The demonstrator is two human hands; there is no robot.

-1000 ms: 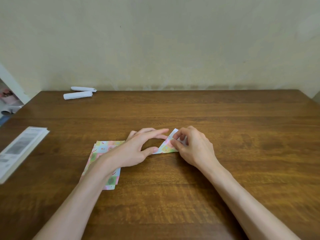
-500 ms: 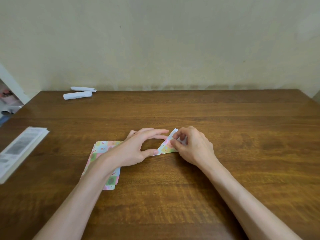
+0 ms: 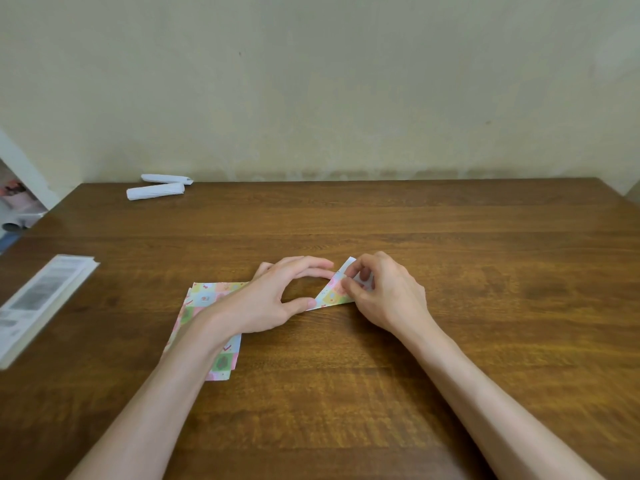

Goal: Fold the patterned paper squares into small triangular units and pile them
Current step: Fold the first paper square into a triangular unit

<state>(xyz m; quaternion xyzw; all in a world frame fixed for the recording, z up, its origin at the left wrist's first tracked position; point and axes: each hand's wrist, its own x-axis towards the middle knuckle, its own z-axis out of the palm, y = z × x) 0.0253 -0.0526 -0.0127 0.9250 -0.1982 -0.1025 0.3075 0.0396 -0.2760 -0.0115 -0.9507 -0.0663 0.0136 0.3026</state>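
A pale, cream-coloured wall fills the upper half of the view, with a darker, stained band where it meets the back edge of the table. The wooden table is dark brown with a clear grain and takes up the whole lower half. At the far left edge, past the table's corner, a white shelf stands against the wall. The things in it are too blurred to name.

A thick white booklet with grey print lies flat near the left edge of the table, angled away from the person. Both bare forearms reach in from the bottom and meet near the middle of the table. A stack of patterned squares, in pastel checks, lies flat under the left wrist and forearm, its sheets slightly fanned.

The left hand is arched over the wood, thumb and forefinger spread wide. The thumb tip presses down the near left corner of the folded paper, and the forefinger tip reaches its slanted upper edge. The right hand is curled, with its fingers and thumb pinching the paper's right part, where a white flap stands up a little. The folded paper, a small triangle, lies on the table between the two hands, just right of the stack.

Two white paper rolls lie side by side at the far left of the table, near the wall.
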